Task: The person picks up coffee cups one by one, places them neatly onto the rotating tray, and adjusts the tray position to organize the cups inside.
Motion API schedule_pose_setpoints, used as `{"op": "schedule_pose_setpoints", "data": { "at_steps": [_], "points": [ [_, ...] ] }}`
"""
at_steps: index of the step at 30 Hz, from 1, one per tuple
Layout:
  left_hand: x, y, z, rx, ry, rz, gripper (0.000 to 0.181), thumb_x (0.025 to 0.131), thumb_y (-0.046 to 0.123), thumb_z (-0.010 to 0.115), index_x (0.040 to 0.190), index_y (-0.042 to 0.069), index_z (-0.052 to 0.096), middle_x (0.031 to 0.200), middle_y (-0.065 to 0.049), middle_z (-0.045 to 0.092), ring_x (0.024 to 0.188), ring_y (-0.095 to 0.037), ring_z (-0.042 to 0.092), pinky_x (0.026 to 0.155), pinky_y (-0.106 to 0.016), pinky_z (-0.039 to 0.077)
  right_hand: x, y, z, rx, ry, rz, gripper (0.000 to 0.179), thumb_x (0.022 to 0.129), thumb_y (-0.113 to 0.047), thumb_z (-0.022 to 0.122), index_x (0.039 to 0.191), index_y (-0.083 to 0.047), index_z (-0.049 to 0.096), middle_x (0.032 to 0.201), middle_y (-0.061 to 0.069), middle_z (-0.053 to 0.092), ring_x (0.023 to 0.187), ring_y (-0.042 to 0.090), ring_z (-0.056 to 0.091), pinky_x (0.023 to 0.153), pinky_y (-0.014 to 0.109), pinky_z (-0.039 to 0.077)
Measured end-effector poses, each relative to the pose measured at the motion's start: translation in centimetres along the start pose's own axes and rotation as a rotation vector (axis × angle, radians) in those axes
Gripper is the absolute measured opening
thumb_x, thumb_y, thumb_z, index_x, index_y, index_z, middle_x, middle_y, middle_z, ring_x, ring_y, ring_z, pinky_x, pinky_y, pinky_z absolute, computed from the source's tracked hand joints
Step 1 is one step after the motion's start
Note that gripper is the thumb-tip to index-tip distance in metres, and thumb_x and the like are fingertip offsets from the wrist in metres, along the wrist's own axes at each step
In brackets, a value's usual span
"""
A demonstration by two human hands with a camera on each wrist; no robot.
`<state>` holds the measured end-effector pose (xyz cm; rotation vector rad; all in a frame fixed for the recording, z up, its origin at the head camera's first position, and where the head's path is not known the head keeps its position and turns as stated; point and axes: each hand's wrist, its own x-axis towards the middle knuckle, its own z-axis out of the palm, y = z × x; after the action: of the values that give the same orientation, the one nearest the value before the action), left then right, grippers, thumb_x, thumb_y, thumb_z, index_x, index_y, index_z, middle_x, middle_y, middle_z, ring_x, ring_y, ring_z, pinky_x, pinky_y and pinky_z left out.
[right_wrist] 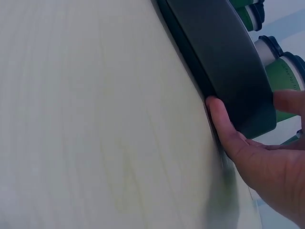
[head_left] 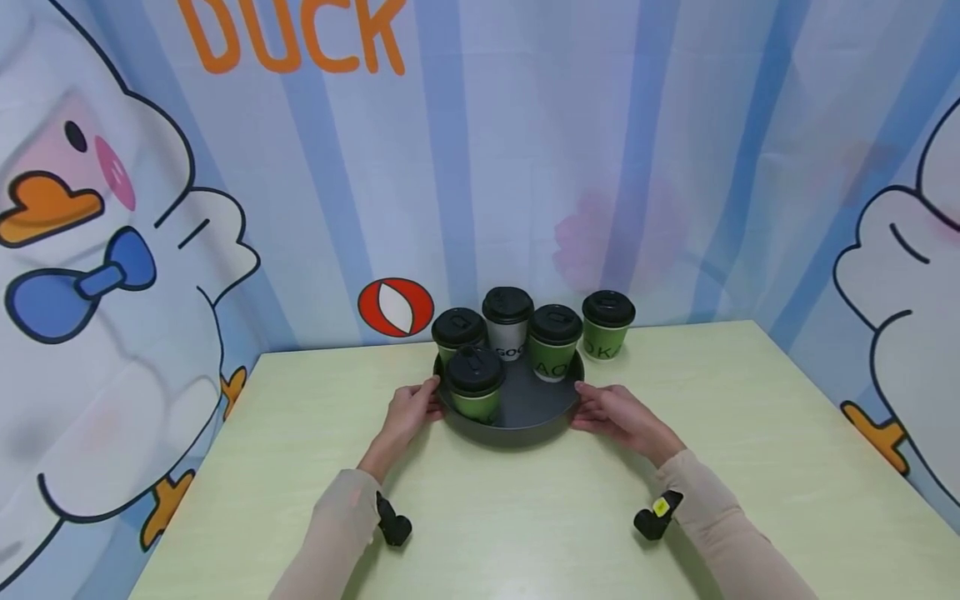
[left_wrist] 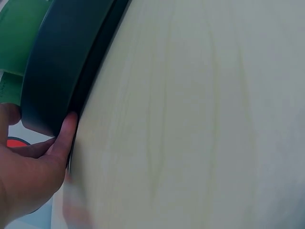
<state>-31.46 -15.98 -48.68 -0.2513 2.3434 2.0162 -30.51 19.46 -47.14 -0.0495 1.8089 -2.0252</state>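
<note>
A round dark grey tray (head_left: 534, 408) carries several lidded paper coffee cups. On it are a white cup (head_left: 507, 335) at the back, a green cup (head_left: 553, 357) at the right, another green cup (head_left: 475, 402) at the front and one more (head_left: 453, 333) at the left. My left hand (head_left: 406, 414) grips the tray's left side, thumb at the rim and fingers at its lower edge. Opposite it, my right hand (head_left: 618, 419) holds the right side the same way. Both wrist views show fingertips under the tray's wall (left_wrist: 62, 62).
One green cup with a black lid (head_left: 606, 335) stands off the tray, behind it to the right, near the table's back edge. The pale wooden table (head_left: 510, 517) meets a striped backdrop (head_left: 495, 167) printed with ducks. Black devices (head_left: 393, 523) are strapped at both wrists.
</note>
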Motion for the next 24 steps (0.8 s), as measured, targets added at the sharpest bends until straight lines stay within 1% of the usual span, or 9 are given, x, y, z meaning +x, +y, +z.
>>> {"op": "schedule_pose_setpoints", "data": {
  "at_steps": [4,8,11,14,18,24],
  "points": [
    [-0.13,0.06,-0.12,0.001,-0.004,-0.002,0.054,0.107,0.034,0.056,0.131,-0.014,0.060,0.111,-0.019,0.069,0.090,-0.017,0.069,0.078,-0.025,0.061,-0.04,0.12,-0.01,-0.001,-0.003,0.007,0.041,0.110,-0.025,0.052,0.119,0.015,0.050,0.098,0.015,0.063,0.089,0.019,0.071,0.089,0.032,0.061],
    [-0.15,0.15,-0.08,-0.003,-0.009,-0.002,0.055,0.107,0.034,0.057,0.131,-0.014,0.060,0.110,-0.018,0.069,0.089,-0.016,0.069,0.079,-0.025,0.061,0.23,0.08,0.03,0.015,0.033,-0.015,0.043,0.111,-0.029,0.049,0.123,0.012,0.048,0.099,0.011,0.059,0.088,0.016,0.068,0.088,0.030,0.060],
    [-0.12,0.24,0.05,-0.002,-0.012,-0.005,0.054,0.107,0.034,0.057,0.131,-0.014,0.061,0.109,-0.017,0.069,0.088,-0.015,0.068,0.078,-0.025,0.061,0.32,0.04,0.05,0.016,0.053,-0.023,0.041,0.112,-0.029,0.049,0.120,0.011,0.049,0.095,0.008,0.059,0.084,0.013,0.067,0.085,0.027,0.060],
    [-0.10,0.27,0.14,-0.002,-0.010,-0.007,0.053,0.107,0.034,0.057,0.130,-0.013,0.062,0.107,-0.016,0.069,0.086,-0.014,0.068,0.078,-0.025,0.061,0.24,0.04,0.02,0.023,0.051,-0.019,0.038,0.112,-0.027,0.049,0.117,0.011,0.049,0.094,0.008,0.058,0.082,0.013,0.067,0.084,0.027,0.060],
    [-0.06,0.20,0.11,-0.009,-0.004,-0.001,0.052,0.107,0.033,0.057,0.129,-0.014,0.062,0.105,-0.015,0.070,0.085,-0.014,0.068,0.077,-0.025,0.061,0.04,0.06,0.00,0.032,0.034,-0.009,0.036,0.111,-0.025,0.050,0.115,0.010,0.049,0.095,0.010,0.057,0.084,0.014,0.067,0.085,0.028,0.061],
    [-0.30,0.36,-0.07,-0.009,-0.018,-0.007,0.054,0.107,0.035,0.056,0.131,-0.013,0.061,0.110,-0.017,0.070,0.090,-0.017,0.069,0.083,-0.029,0.061,-0.02,0.08,-0.09,0.028,0.017,-0.001,0.038,0.110,-0.026,0.053,0.118,0.011,0.049,0.097,0.011,0.058,0.087,0.015,0.069,0.088,0.030,0.060]
  ]
}}
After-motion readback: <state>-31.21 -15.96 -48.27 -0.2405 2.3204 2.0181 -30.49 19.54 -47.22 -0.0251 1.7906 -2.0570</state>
